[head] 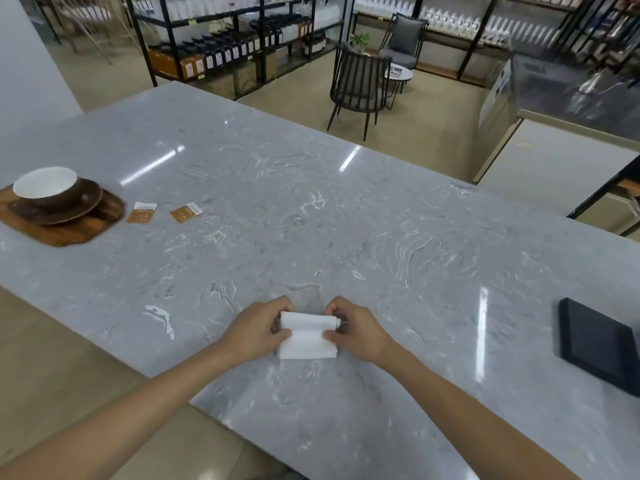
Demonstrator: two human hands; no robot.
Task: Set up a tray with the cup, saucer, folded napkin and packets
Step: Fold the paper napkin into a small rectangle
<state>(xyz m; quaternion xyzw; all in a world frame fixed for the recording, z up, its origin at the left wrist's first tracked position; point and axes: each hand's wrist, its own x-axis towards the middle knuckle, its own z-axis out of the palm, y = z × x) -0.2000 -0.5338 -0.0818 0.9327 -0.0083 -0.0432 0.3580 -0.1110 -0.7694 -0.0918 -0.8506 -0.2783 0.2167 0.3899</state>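
The left hand (256, 332) and right hand (356, 332) pinch the soft white folded paper napkin (308, 336), its top edge rolled over, far from the brown wooden tray (69, 233).

The tray (69, 233) and the dark pad (599, 344) run off the picture's edges; print on both packets (141, 213) is too small to read.
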